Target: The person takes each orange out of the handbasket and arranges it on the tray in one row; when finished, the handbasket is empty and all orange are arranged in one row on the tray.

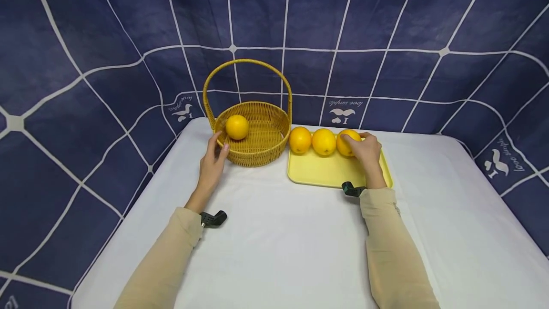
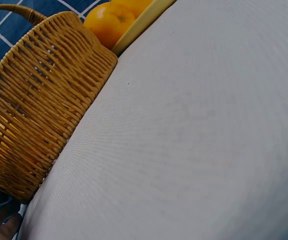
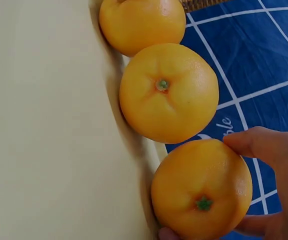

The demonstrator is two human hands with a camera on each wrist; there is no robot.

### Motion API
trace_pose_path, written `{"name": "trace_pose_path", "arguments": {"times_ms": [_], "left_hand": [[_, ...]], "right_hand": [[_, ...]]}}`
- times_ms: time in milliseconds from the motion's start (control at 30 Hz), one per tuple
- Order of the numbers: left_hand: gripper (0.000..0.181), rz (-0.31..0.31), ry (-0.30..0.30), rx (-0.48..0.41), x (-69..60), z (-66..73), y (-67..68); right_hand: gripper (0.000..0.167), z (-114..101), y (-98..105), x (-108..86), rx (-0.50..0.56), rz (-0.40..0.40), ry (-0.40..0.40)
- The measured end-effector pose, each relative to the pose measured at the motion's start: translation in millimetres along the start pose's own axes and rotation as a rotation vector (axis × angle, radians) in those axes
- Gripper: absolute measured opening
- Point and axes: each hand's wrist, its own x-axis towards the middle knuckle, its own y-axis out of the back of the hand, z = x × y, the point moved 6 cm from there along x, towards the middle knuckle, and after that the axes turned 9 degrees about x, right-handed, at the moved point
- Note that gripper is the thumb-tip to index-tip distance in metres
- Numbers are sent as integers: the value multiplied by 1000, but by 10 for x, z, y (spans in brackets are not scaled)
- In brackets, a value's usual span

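Note:
A wicker basket (image 1: 257, 159) with a tall arched handle stands at the back of the table, one orange (image 1: 237, 127) inside it. Against its left front side rests my left hand (image 1: 211, 163), thumb and forefinger spread at the rim. In the left wrist view, only part of this hand (image 2: 1, 217) shows beside the basket's base. My right hand (image 1: 366, 151) grips the rightmost orange (image 3: 201, 190) between thumb and fingers, at the far side of a yellow tray (image 1: 326, 178). Beside it, a middle orange (image 1: 323, 142) and a left orange (image 1: 300, 140) sit in a row on the tray.
A white cloth (image 1: 279, 242) covers the table. Dark blue checked fabric (image 1: 326, 18) hangs behind and along the sides. The tray lies close to the basket's right side, and the basket handle (image 1: 248, 60) rises well above the rim.

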Motion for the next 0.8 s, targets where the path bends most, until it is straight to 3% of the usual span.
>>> {"name": "trace_pose_path", "arguments": {"times_ms": [133,333,467,633,800], "left_hand": [[58,-6,5,-7,-6,-24,-15],[57,18,-37,-18,15,3,-6],[57,24,-42,-29,31,2,-8],[58,21,-32,-28,34,0,-9],[58,22,-28,-28,33,-3,-6]], "right_hand": [[87,22,-22,7,-3,-8,19],[89,-3,-28,28,39,-8,52],[87,-37,-3,33,60,28,57],[85,-174,40,9,88,92,137],[79,-315,44,-56,99,87,177]]}}
